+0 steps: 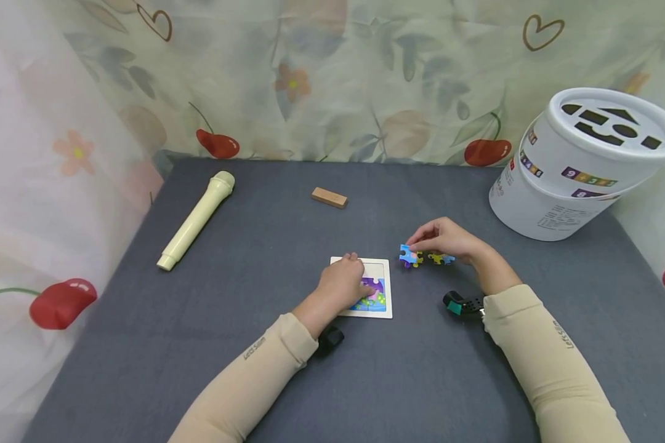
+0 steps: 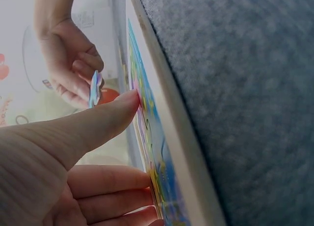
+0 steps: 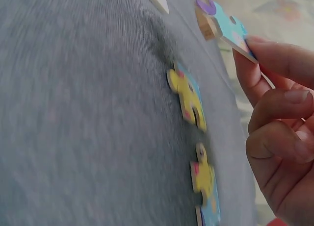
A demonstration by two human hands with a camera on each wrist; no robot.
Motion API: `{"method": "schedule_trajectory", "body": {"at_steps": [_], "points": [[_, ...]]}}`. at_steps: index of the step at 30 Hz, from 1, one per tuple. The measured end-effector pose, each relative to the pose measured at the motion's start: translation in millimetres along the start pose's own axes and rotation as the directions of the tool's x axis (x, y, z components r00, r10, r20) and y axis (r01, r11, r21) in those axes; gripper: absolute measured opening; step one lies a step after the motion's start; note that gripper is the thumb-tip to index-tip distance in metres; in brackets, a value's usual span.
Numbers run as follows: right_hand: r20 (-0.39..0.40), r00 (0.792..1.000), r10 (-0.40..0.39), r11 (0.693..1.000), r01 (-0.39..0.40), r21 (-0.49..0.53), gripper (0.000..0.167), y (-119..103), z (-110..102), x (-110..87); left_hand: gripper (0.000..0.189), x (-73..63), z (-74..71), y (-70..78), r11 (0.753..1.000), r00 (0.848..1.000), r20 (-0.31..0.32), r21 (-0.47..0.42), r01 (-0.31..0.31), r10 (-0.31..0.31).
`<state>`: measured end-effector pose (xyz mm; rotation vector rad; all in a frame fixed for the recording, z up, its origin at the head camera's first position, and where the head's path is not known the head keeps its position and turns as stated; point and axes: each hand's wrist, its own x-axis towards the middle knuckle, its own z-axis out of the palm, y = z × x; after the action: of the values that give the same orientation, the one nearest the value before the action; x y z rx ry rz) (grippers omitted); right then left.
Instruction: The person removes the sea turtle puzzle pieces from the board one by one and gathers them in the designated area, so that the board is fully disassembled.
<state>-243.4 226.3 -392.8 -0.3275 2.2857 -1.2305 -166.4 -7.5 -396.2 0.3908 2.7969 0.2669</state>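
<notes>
My left hand (image 1: 340, 284) rests on a small jigsaw puzzle board (image 1: 388, 295) with a pale wooden frame. In the left wrist view its straight thumb (image 2: 115, 113) touches the colourful picture, and its other fingers reach the board's surface. Part of the picture is hidden under that hand. To the right of the board, my right hand (image 1: 446, 239) pinches a light-blue puzzle piece (image 3: 228, 27) between thumb and fingertips, raised over the table. Below it on the cloth lie yellow-and-blue puzzle pieces (image 3: 186, 96), with another puzzle piece (image 3: 203, 179) nearer the right wrist.
A small wooden block (image 1: 329, 197) lies behind the board. At the left is a cream microphone-shaped stick (image 1: 196, 218). A large white bucket (image 1: 548, 209) with a shape-cutout lid (image 1: 604, 144) stands at the back right. Patterned fabric (image 1: 332, 80) hangs behind the dark table (image 1: 255, 258).
</notes>
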Motion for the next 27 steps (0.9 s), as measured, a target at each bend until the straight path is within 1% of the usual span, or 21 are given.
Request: {"method": "schedule_trajectory", "body": {"at_steps": [2, 3, 7, 19, 23, 27], "points": [[-0.002, 1.000, 0.005, 1.000, -0.005, 0.013, 0.028, 3, -4, -2.8, 0.070, -0.2, 0.5, -0.6, 1.000, 1.000, -0.002, -0.005, -0.002, 0.002], [-0.003, 1.000, 0.009, 1.000, -0.009, 0.019, 0.029, 4, -6, -4.0, 0.071, 0.6, 1.2, -0.9, 1.000, 1.000, 0.007, -0.009, 0.003, -0.003], [-0.016, 1.000, 0.027, 0.999, -0.027, 0.026, 0.033, 10, -16, -11.4, 0.073, 1.6, 3.7, -2.1, 1.000, 1.000, -0.006, 0.005, -0.006, 0.006], [-0.068, 0.995, 0.072, 0.997, -0.073, -0.022, 0.039, 30, -50, -32.4, 0.073, -0.9, 2.2, -1.4, 1.000, 1.000, -0.003, 0.016, -0.007, 0.007], [-0.071, 0.992, 0.100, 0.994, -0.102, -0.031, 0.039, 37, -60, -36.4, 0.073, -1.6, 2.1, -1.7, 1.000, 1.000, -0.008, 0.015, -0.006, 0.006], [-0.074, 0.987, 0.139, 0.990, -0.141, -0.019, 0.038, 44, -69, -41.4, 0.074, -1.9, 1.3, -1.1, 1.000, 1.000, -0.006, 0.020, -0.003, 0.003]]}}
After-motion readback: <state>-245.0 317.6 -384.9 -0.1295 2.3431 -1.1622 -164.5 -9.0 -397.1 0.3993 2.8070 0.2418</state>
